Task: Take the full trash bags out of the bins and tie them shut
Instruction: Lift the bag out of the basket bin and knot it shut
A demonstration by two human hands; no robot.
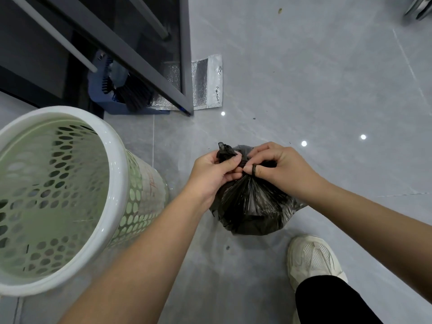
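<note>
A black trash bag sits on the grey tiled floor near the centre of the view, already out of the pale green perforated bin that stands at about nine o'clock from it, just beside it but apart. The left hand is closed around a twisted tail of plastic that sticks up at the bag's eleven o'clock; the right hand pinches the gathered neck with curled fingers, a loop of black film wound round one finger. Both hands meet at the top of the bag, so the knot seems to be in the making and not yet drawn tight. The film looks thin, soft and slick, likely to stretch or tear if pulled hard, and the bag's small rounded bulge suggests a light load; the best hold is judged to be the two twisted tails close to the neck, not the body. A white shoe stands at the bag's five o'clock, well clear. At twelve o'clock lie a silver foil pouch and, toward eleven, a blue dustpan with a brush under a dark metal frame, all well apart. Nothing appears to block the hands.
</note>
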